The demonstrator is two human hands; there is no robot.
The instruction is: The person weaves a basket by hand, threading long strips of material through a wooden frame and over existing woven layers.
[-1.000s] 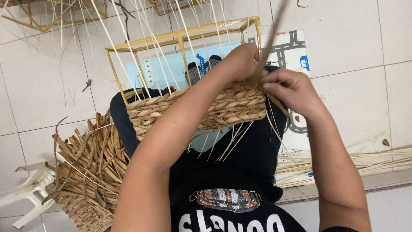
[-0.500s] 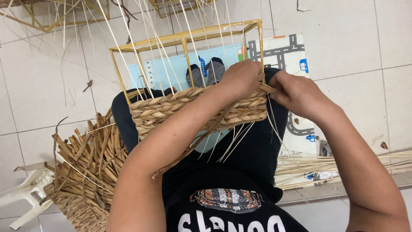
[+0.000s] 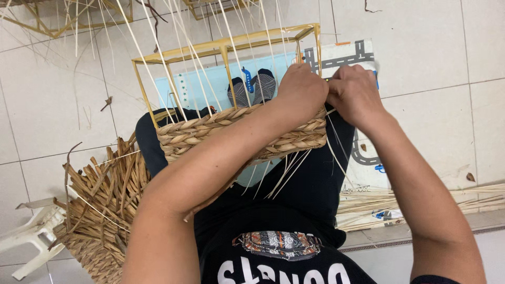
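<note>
As the person sits over the work, the woven basket serves as the landmark:
Floor (image 3: 421,63): pale tiles beneath the woven basket.
Woven basket (image 3: 210,131): braided band on a yellow frame (image 3: 226,44), resting across the lap.
Loose fibre heap (image 3: 100,210): left of the basket, on the tiles.
Left hand (image 3: 302,92): clenched over the basket's right rim.
Right hand (image 3: 355,97): just beside it, fingers pinching a thin strand (image 3: 336,152) at that rim.
</note>
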